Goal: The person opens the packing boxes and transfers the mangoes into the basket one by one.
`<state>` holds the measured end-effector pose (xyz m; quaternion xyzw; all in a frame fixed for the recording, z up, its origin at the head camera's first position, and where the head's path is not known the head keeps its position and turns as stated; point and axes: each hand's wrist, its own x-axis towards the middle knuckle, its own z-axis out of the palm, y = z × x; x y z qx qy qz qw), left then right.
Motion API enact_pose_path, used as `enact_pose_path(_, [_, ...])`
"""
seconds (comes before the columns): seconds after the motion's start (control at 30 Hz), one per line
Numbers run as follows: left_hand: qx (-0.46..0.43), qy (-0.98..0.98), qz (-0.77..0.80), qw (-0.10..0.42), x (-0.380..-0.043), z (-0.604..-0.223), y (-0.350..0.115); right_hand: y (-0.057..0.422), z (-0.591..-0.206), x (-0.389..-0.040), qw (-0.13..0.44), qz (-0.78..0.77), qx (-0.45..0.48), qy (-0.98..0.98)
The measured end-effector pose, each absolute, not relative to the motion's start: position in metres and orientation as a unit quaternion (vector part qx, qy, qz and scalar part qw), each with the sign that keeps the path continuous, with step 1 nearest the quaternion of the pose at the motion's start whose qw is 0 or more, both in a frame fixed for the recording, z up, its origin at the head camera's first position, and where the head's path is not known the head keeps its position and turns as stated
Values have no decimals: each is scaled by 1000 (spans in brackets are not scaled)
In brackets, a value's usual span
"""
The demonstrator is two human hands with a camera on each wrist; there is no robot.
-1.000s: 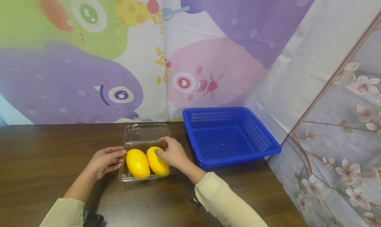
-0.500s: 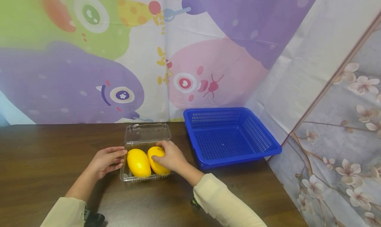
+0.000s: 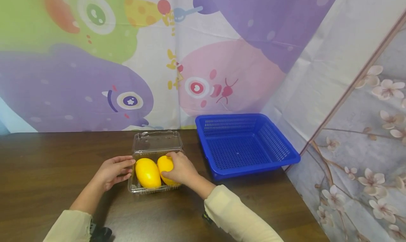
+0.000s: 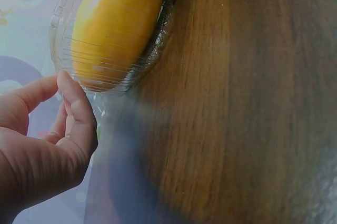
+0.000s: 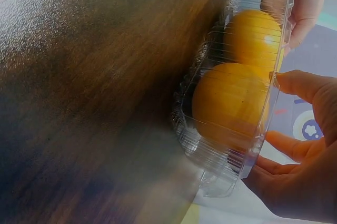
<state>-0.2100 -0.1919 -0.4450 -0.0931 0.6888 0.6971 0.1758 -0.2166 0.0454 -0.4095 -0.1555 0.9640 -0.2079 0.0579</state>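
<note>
Curled partway round the right-hand yellow fruit (image 3: 164,163): a right hand (image 3: 183,169), with thumb against the side facing the left-hand yellow fruit (image 3: 147,173) and other fingertips over the far end. Impossible to tell, from these angles, how firm a hold. Both pieces of fruit lying side by side inside a clear plastic container (image 3: 136,191), one partly hidden under the palm. Pinched at the container's left rim between thumb and index finger, tips almost together, with remaining fingers loosely bent just outside the wall: the grip of a left hand (image 3: 111,171). At the far side, a transparent lid (image 3: 157,142) tipped back.

Beneath it all, a dark wood-grain table (image 3: 41,175) with a dull sheen. To the right, near the container, a blue perforated basket (image 3: 239,153). At the lower edge, pale cream sleeves (image 3: 238,213) and a black device (image 3: 99,233) by the left wrist. Behind, a cartoon backdrop (image 3: 152,48) in green, purple and pink; at far right, a grey panel (image 3: 368,157) of pale blossoms.

Printed sideways on the backdrop, yellow characters (image 3: 171,55), too indistinct to read.
</note>
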Motion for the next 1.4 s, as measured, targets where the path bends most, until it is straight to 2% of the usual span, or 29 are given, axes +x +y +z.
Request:
enact_pose_path(0.37, [-91,684,702,177,-210,-446,-192,44,-412,-217,49,-183,-165,968])
enact_pose_path(0.83, [-89,674,712,177,-210,-447,-192,38,-413,-219,88,-120,-154,977])
enact_pose_path(1.4, [-90,669,716,179,-211,-449,-193,35,-412,-224,130,-122,-144,973])
